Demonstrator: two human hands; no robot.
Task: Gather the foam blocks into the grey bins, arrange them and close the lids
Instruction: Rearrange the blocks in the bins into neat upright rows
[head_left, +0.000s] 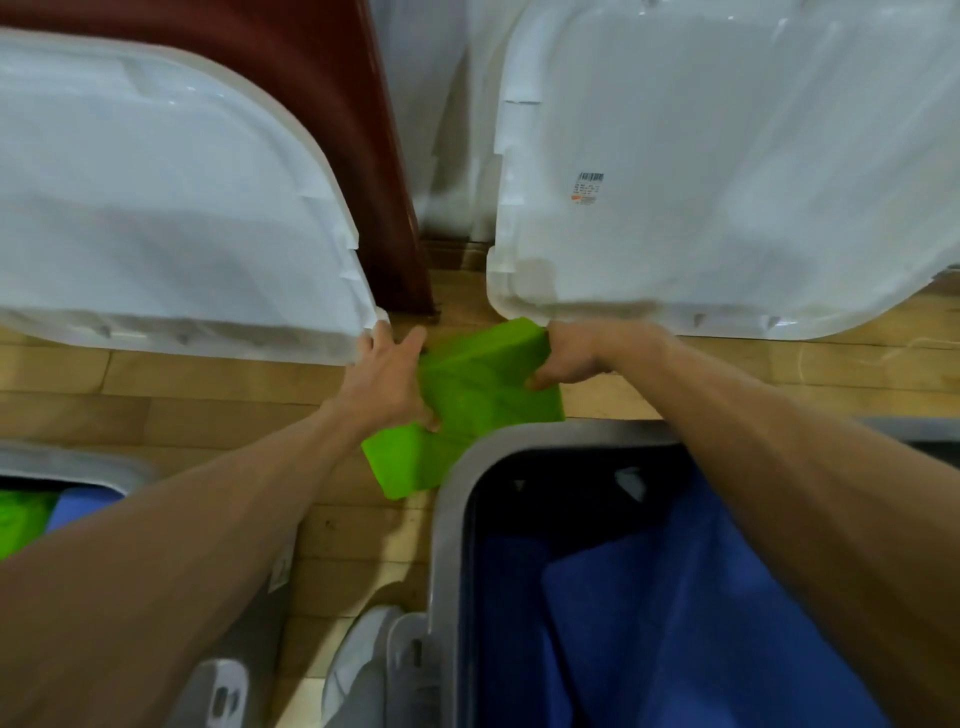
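Green foam blocks (470, 410) gripped btwn left hand (387, 379) & right hand (571, 353); keep 'em level, clear the grey bin (448, 519) rim.

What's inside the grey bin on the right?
The right grey bin holds blue foam blocks, leaning unevenly. The right forearm covers its right side, and the blocks hide the bottom, so anything there can't be seen.
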